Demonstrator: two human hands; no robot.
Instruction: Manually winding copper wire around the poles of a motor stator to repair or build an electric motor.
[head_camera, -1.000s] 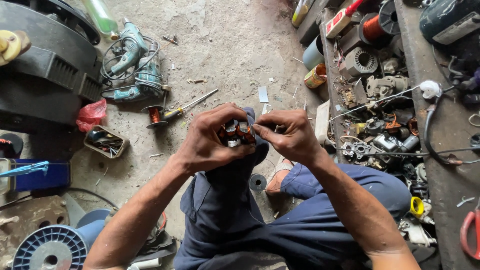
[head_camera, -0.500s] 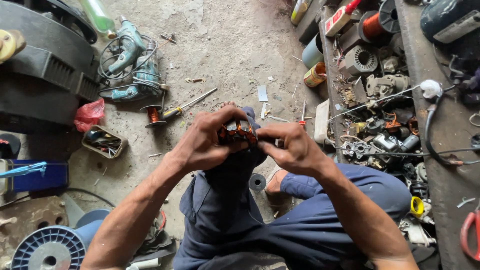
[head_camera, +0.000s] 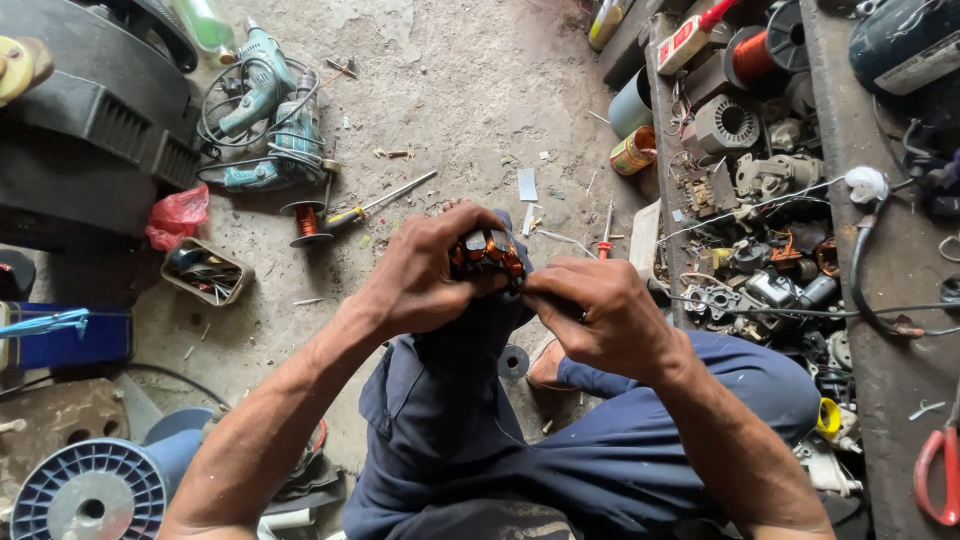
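Note:
My left hand (head_camera: 425, 275) grips a small motor stator with copper windings (head_camera: 487, 252) above my raised knee in blue trousers (head_camera: 470, 400). Its fingers wrap over the top and left side of the part. My right hand (head_camera: 600, 315) sits just to the right, fingers pinched together at the stator's lower right edge; what they pinch is too small to tell. Most of the stator is hidden by the fingers.
On the concrete floor lie a teal power drill (head_camera: 265, 110), a copper wire spool (head_camera: 305, 222), a screwdriver (head_camera: 385, 198), a red bag (head_camera: 178, 215) and a small parts tray (head_camera: 205, 270). A cluttered bench of motor parts (head_camera: 760, 200) runs along the right. A blue plastic reel (head_camera: 90, 495) sits at lower left.
Both hands have shifted slightly rightward and down with the stator. My right hand has dropped from the stator's top right to its lower right edge.

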